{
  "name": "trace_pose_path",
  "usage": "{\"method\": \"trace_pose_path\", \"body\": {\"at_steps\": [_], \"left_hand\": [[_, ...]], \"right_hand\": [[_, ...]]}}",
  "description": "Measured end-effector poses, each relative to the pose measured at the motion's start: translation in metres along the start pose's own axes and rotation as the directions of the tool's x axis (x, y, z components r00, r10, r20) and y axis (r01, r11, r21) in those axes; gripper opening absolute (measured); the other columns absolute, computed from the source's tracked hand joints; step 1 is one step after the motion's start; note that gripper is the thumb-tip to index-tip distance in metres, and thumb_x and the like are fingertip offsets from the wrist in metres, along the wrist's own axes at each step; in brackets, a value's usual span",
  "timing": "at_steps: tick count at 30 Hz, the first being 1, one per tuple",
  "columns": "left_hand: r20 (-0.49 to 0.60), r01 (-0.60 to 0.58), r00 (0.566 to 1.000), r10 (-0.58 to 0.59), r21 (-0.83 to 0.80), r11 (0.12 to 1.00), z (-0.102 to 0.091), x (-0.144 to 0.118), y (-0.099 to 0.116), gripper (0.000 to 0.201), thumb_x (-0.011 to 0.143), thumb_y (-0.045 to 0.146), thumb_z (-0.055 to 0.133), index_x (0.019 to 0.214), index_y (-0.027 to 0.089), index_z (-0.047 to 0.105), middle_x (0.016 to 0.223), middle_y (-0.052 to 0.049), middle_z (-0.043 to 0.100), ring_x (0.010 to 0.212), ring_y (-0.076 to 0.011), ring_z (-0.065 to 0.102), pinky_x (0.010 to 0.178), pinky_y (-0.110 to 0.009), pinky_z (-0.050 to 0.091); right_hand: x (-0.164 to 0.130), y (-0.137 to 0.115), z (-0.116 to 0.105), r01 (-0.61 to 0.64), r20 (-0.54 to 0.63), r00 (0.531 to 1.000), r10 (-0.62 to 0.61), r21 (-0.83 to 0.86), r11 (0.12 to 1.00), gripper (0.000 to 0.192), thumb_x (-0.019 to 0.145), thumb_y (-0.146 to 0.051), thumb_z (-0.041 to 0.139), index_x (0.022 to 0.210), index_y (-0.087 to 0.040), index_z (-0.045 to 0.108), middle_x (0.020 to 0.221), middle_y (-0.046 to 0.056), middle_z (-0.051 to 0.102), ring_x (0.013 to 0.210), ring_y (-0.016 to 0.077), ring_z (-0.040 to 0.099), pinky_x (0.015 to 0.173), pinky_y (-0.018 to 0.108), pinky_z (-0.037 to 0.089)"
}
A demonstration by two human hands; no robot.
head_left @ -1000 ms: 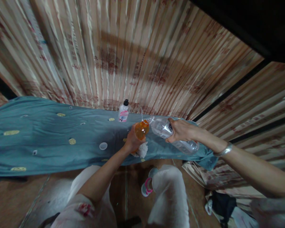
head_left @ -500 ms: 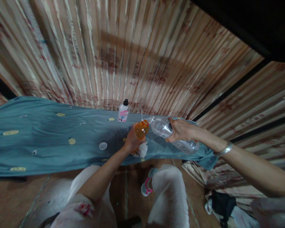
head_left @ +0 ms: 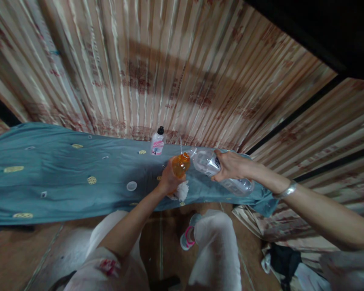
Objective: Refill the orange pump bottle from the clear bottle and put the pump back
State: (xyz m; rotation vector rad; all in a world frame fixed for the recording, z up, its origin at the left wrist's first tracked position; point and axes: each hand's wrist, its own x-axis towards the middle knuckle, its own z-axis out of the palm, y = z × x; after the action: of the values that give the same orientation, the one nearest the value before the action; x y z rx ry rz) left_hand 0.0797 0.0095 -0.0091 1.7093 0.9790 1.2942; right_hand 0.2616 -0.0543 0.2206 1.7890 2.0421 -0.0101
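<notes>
My left hand (head_left: pixel 167 180) grips a small orange bottle (head_left: pixel 180 165), held upright over the blue-green cloth (head_left: pixel 63 178); a crumpled white tissue (head_left: pixel 182 190) shows just under that hand. My right hand (head_left: pixel 230 166) holds a large clear plastic bottle (head_left: pixel 221 171) tipped sideways, with its neck at the orange bottle's mouth. A silver bracelet (head_left: pixel 286 191) circles my right wrist.
A small white bottle with a pink label and black cap (head_left: pixel 157 142) stands at the cloth's far edge by the striped wall (head_left: pixel 170 68). A white cap (head_left: pixel 131 186) lies on the cloth. Below are my knees, a shoe (head_left: pixel 188 238) and dark clutter (head_left: pixel 285 260) at right.
</notes>
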Motion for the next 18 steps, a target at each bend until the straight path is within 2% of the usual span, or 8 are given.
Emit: {"method": "trace_pose_path", "body": {"at_steps": [4,9,18], "left_hand": [[-0.001,0.001,1.000,-0.001,-0.006,1.000,0.0003,-0.0004,-0.0004,0.079,0.067,0.015,0.079,0.137,0.022,0.043,0.130,-0.010,0.070,0.111,-0.0269,0.074,0.099,-0.045,0.061],[-0.012,-0.005,1.000,0.005,0.006,1.000,0.0011,-0.0005,-0.0008,0.078,0.068,0.016,0.079,0.137,0.023,0.044,0.126,-0.008,0.071,0.104,-0.0258,0.075,0.094,-0.044,0.063],[-0.013,-0.020,1.000,0.021,0.028,0.999,0.0002,-0.0005,0.0007,0.080,0.067,0.015,0.078,0.138,0.022,0.043,0.128,-0.009,0.070,0.108,-0.0260,0.075,0.098,-0.043,0.062]], "right_hand": [[-0.0011,-0.0003,-0.0005,0.004,-0.001,1.000,-0.004,0.006,1.000,0.075,0.074,-0.054,0.080,0.127,-0.006,0.059,0.091,0.015,0.076,0.084,0.0324,0.075,0.062,0.031,0.044],[-0.0008,0.0004,-0.0005,-0.004,0.009,1.000,0.004,0.000,1.000,0.077,0.074,-0.055,0.080,0.130,-0.007,0.058,0.092,0.014,0.077,0.085,0.0321,0.075,0.062,0.031,0.044],[-0.0013,-0.0020,-0.0027,-0.008,0.012,1.000,0.008,-0.011,1.000,0.077,0.075,-0.055,0.080,0.129,-0.007,0.058,0.093,0.014,0.077,0.084,0.0301,0.075,0.061,0.030,0.043]]}}
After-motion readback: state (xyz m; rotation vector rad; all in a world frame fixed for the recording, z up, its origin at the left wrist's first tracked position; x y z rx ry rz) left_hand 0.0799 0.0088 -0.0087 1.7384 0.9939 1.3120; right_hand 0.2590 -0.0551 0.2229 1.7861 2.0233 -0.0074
